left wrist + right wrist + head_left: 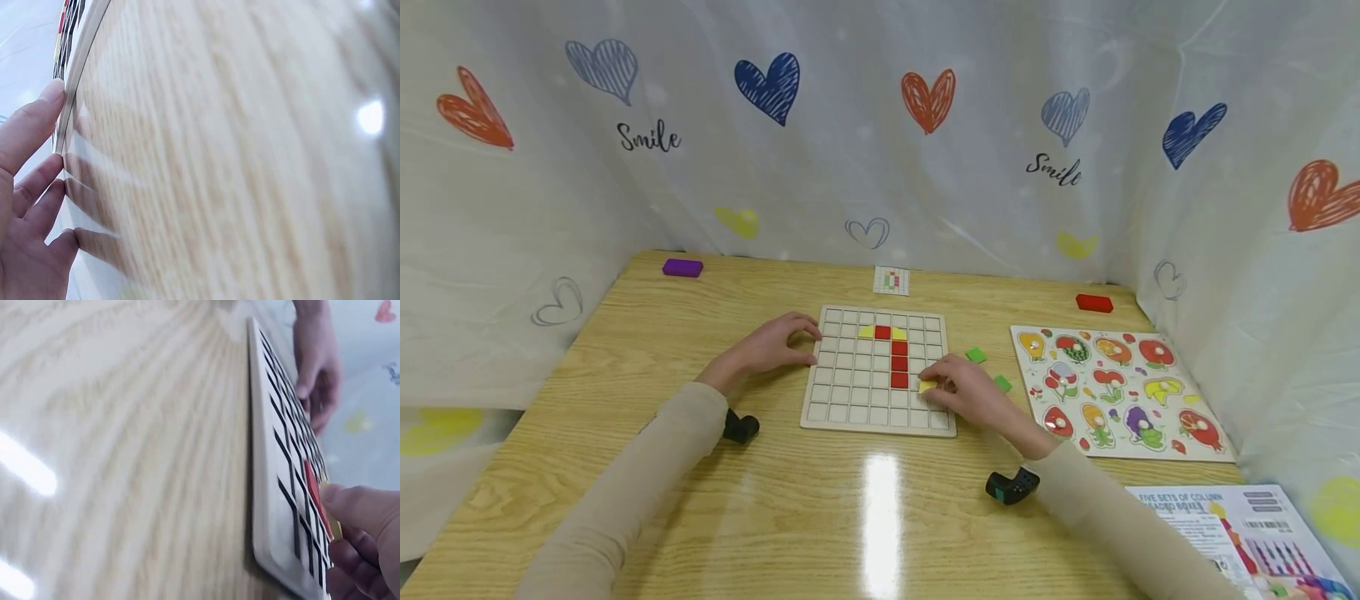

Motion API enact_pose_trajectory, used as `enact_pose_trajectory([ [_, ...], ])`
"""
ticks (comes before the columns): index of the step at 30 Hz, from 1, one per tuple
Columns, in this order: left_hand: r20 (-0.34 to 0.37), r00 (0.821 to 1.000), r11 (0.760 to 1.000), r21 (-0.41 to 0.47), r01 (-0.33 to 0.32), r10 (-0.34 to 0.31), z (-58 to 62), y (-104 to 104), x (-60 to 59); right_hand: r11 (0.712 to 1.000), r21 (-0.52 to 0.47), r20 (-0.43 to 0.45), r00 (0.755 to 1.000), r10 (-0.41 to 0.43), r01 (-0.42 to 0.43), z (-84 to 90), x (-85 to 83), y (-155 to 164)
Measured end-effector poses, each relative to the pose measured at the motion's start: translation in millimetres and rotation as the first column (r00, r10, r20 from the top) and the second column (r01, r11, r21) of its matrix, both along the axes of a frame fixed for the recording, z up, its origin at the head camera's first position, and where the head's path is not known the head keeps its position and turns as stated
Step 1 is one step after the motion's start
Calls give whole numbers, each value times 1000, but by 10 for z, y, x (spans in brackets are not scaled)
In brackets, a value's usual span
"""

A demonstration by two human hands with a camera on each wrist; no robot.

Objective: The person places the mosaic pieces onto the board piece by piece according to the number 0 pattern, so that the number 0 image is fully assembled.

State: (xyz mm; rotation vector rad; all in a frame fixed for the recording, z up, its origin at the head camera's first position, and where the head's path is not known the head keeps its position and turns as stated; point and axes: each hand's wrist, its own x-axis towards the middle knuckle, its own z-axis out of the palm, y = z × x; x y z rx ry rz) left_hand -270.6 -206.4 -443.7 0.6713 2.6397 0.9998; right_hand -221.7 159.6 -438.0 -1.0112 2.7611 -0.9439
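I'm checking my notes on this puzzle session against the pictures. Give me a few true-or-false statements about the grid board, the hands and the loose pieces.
1. The right hand pinches a yellow piece at the grid board. True.
2. The left hand lies flat in the board's middle. False: it touches the left edge.
3. The red squares form a column. True.
4. Two blue pieces lie right of the board. False: the pieces are green.
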Motion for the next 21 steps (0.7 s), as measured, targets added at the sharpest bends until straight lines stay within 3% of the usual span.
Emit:
enact_pose_trajectory([
  [7,8,1000,1000,-6,-6,6,40,11,-7,995,58,-28,996,88,-86,-7,79,-233],
  [21,-1,1000,1000,2,9,-9,49,14,-2,989,99,-62,991,120,-113,-48,54,-304],
])
